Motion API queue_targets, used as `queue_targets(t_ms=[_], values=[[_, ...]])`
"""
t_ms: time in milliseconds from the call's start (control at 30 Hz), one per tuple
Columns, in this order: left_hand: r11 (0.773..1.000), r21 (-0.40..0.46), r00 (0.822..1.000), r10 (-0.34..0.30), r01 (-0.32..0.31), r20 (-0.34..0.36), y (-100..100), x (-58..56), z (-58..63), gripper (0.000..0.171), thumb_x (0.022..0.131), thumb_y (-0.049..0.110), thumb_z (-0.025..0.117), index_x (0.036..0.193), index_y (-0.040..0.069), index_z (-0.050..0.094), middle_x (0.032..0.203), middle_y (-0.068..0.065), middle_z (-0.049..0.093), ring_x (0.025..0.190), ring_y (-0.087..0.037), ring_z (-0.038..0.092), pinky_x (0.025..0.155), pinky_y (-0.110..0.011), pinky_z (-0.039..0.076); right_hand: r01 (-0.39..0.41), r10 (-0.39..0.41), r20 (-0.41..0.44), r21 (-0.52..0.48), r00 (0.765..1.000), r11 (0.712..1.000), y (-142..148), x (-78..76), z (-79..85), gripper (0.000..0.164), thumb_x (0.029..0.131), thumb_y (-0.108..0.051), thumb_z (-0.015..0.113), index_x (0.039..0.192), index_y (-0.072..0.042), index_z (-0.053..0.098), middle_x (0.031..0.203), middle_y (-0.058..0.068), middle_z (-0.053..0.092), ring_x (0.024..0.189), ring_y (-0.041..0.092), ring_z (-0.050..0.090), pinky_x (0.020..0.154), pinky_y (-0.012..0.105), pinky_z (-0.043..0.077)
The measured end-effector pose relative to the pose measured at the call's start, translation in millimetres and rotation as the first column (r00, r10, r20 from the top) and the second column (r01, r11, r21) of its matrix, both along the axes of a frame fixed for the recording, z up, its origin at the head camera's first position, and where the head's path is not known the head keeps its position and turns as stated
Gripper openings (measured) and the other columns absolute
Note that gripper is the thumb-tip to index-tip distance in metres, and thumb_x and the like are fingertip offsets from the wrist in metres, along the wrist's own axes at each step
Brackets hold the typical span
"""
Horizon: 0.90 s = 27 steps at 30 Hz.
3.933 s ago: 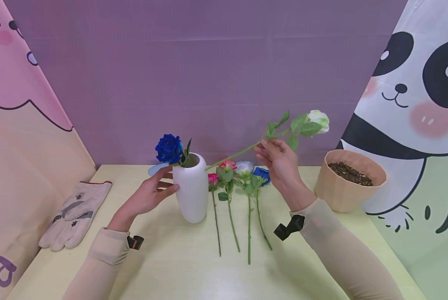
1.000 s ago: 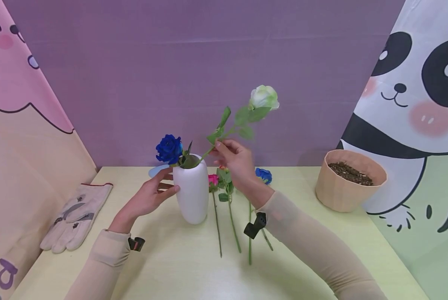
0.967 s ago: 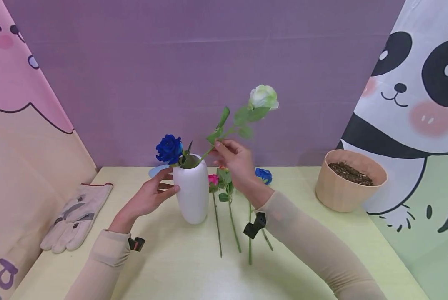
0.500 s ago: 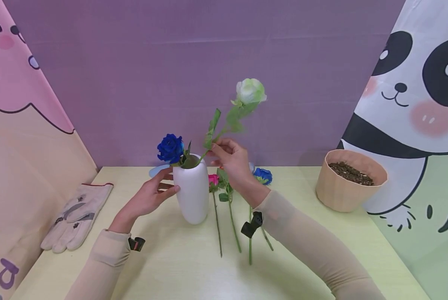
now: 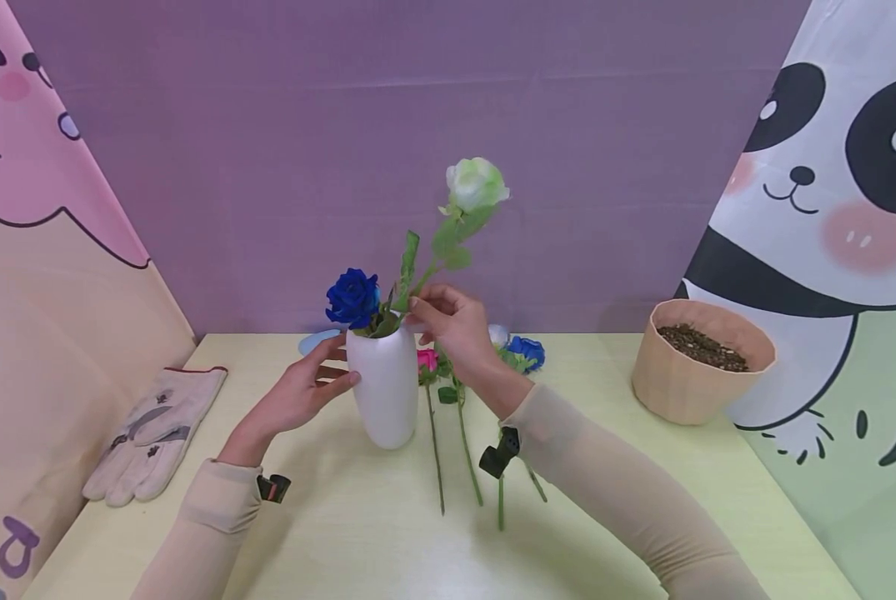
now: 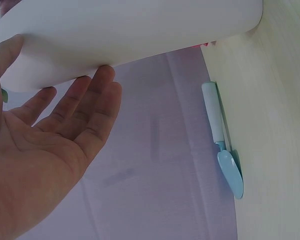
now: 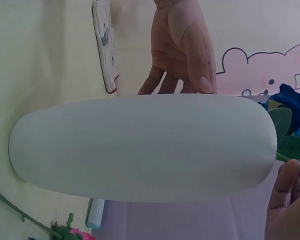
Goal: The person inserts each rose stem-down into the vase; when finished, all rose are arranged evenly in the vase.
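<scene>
A white vase (image 5: 382,392) stands upright on the table. My left hand (image 5: 297,392) holds its left side, thumb in front and fingers behind; the left wrist view shows these fingertips against the vase (image 6: 140,30). A blue rose (image 5: 353,297) sits in the vase, leaning left over the rim. My right hand (image 5: 455,329) pinches the stem of a white-green rose (image 5: 478,185) just above the vase mouth, the stem's lower end hidden inside. In the right wrist view, my right fingers (image 7: 285,190) are at the green stem beside the mouth.
On the table, right of the vase, lie several flowers, among them a pink rose (image 5: 427,360) and a blue one (image 5: 527,353), partly covered by my right arm. A pot of soil (image 5: 673,383) stands at right, gloves (image 5: 155,433) lie left. A light-blue trowel (image 6: 230,172) lies behind.
My right hand has carried the white-green rose leftward and down, its stem going into the vase and standing more upright. The blue rose has shifted slightly right. My left hand stays on the vase.
</scene>
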<state>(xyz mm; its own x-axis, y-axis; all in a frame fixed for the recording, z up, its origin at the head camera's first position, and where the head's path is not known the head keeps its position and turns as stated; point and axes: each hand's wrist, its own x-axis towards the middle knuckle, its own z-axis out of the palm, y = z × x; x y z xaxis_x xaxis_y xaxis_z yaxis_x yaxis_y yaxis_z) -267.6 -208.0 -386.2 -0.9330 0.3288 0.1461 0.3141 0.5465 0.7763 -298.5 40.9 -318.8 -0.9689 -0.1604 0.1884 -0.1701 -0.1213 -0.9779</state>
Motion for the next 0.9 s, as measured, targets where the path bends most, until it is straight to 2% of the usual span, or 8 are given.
queue_targets(t_ms=[67,300,467,567,767,900], values=[[1.0,0.003,1.0,0.0,0.0,0.004,0,0.2,0.0,0.07,0.1,0.04,0.06,0.157,0.018,0.026,0.147,-0.017,0.048,0.125,-0.038,0.06,0.105,-0.055,0.05,0.003,-0.003,-0.008,0.012,1.0,1.0,0,1.3,0.3,0.028,0.096,-0.015,0.068,0.114,0.005,0.062,0.088,-0.003,0.07,0.074,0.01,0.07,0.059,0.026,0.054],[1.0,0.007,1.0,-0.005,0.005,0.011,0,2.8,2.1,0.071,0.1,0.041,0.059,0.158,0.019,0.024,0.148,-0.016,0.047,0.127,-0.038,0.059,0.104,-0.054,0.051,0.038,-0.039,0.012,0.047,0.999,0.998,-1,2.8,2.5,0.024,0.096,-0.027,0.069,0.11,-0.008,0.067,0.103,0.016,0.072,0.075,0.011,0.07,0.055,0.025,0.05],[1.0,0.001,1.0,0.006,-0.006,0.031,0,2.9,3.0,0.074,0.098,0.047,0.06,0.157,0.021,0.025,0.147,-0.014,0.047,0.127,-0.036,0.059,0.105,-0.054,0.051,0.039,-0.042,0.028,0.117,0.999,0.992,-3,2.6,2.6,0.022,0.095,-0.028,0.07,0.107,-0.01,0.07,0.098,0.006,0.073,0.08,0.011,0.067,0.051,0.021,0.044],[1.0,-0.001,0.999,0.011,-0.011,0.039,0,3.4,3.8,0.074,0.098,0.048,0.06,0.157,0.022,0.024,0.148,-0.013,0.047,0.127,-0.035,0.059,0.105,-0.053,0.051,0.024,-0.028,0.022,0.174,0.999,0.984,-4,1.6,-0.2,0.021,0.095,-0.028,0.069,0.105,-0.01,0.072,0.096,-0.001,0.071,0.082,0.013,0.065,0.053,0.022,0.045],[1.0,0.008,0.999,0.012,-0.012,0.048,0,3.2,3.8,0.075,0.097,0.047,0.061,0.157,0.022,0.025,0.147,-0.013,0.047,0.127,-0.035,0.059,0.103,-0.052,0.052,0.0,0.006,-0.03,0.2,1.0,0.98,-6,-0.1,-6.5,0.02,0.096,-0.025,0.068,0.104,-0.007,0.072,0.091,-0.001,0.068,0.079,0.016,0.061,0.063,0.024,0.054],[1.0,0.013,0.998,0.014,-0.014,0.055,0,3.2,3.2,0.076,0.096,0.049,0.061,0.157,0.023,0.025,0.147,-0.012,0.048,0.128,-0.036,0.059,0.102,-0.052,0.053,0.018,-0.008,-0.053,0.199,0.999,0.98,-7,0.5,-7.6,0.02,0.096,-0.024,0.068,0.104,-0.006,0.07,0.088,0.0,0.066,0.076,0.016,0.061,0.06,0.024,0.052]])
